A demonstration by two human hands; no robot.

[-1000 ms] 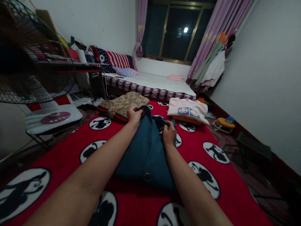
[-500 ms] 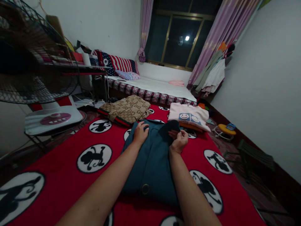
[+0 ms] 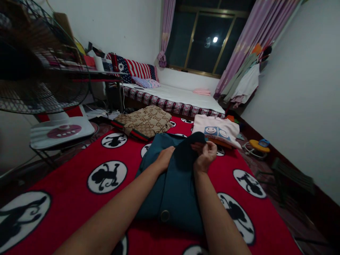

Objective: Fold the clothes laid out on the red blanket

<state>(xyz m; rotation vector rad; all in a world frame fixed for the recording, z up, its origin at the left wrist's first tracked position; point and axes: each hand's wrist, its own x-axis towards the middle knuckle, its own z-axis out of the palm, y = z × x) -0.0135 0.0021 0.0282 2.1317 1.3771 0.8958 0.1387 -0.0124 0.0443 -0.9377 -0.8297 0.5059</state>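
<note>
A folded teal jacket with a round button near its front edge lies on the red blanket. My right hand pinches the corner of its dark-looking collar flap and holds it up off the rest of the jacket. My left hand lies on the jacket against the edge of that flap. Its fingertips are hidden by the cloth, so I cannot see whether they grip it.
A folded brown patterned garment lies beyond the jacket to the left, and a pale pink top to the right. A fan stands at left. A white-topped bed is at the back. A yellow stool and a dark folding chair stand at right.
My left hand has moved right, from the jacket's left side to the flap's edge, its fingertips now out of sight. My right hand still holds the flap, which is lifted and spread wider.
</note>
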